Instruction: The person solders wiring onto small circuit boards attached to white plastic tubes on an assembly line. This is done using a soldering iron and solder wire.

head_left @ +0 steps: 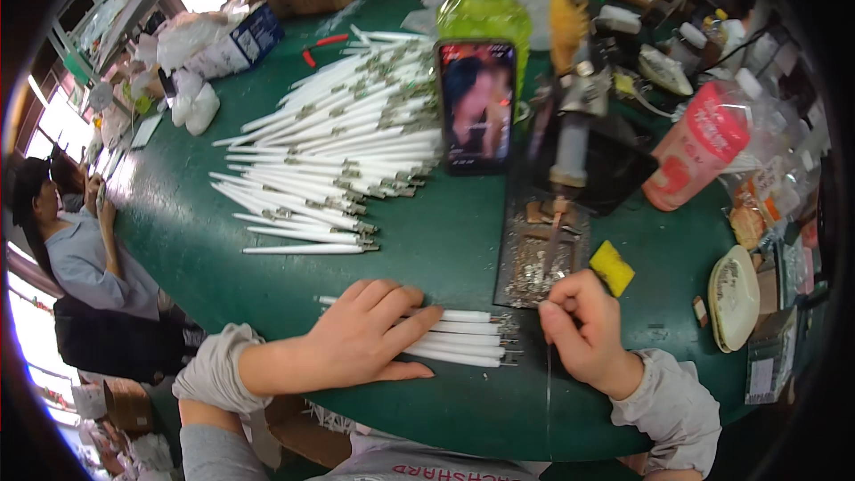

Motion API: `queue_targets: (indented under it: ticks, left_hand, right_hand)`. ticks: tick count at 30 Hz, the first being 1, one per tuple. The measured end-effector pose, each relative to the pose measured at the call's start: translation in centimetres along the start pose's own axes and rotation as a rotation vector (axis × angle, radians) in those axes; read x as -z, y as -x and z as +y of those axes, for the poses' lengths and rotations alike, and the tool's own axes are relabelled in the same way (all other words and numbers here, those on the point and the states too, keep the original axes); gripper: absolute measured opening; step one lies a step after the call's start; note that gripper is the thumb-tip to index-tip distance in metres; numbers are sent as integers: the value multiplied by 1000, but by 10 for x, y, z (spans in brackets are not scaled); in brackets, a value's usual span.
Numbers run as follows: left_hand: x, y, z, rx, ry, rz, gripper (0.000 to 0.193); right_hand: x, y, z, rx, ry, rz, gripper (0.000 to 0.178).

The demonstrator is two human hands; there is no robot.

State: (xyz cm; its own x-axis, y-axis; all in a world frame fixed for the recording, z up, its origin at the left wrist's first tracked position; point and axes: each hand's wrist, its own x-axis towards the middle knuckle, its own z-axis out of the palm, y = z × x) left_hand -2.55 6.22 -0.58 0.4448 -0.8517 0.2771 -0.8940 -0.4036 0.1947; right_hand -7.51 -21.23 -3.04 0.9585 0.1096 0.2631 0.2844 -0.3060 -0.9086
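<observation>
Surface: dark green, glossy table with a curved edge (419, 258). Directions taken from its middle, twelve o'clock being the far side. At ten to eleven: a broad heap of slender white rods with metal ends (329, 165). At six: a short row of the same rods (468, 339), parallel. Near three: a dark, shallow rectangular tray (510, 240); beyond it, a yellow rectangular sponge (612, 268). Between three and four: a cream oval dish (735, 298). Far clutter at one appears blurred; contents not confirmed.
</observation>
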Motion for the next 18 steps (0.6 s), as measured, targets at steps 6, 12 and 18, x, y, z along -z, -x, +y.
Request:
queue_targets:
  ticks: [6,12,18]
  left_hand:
    - [-1,0,19,39,-32,-101,52]
    - [-6,5,39,111,-70,-200,33]
    - [35,1,91,480,583,-190,23]
  right_hand:
    - [-5,4,-3,150,109,90,12]
    - [-6,6,-6,216,119,144,12]
    - [-7,4,3,260,126,177,12]
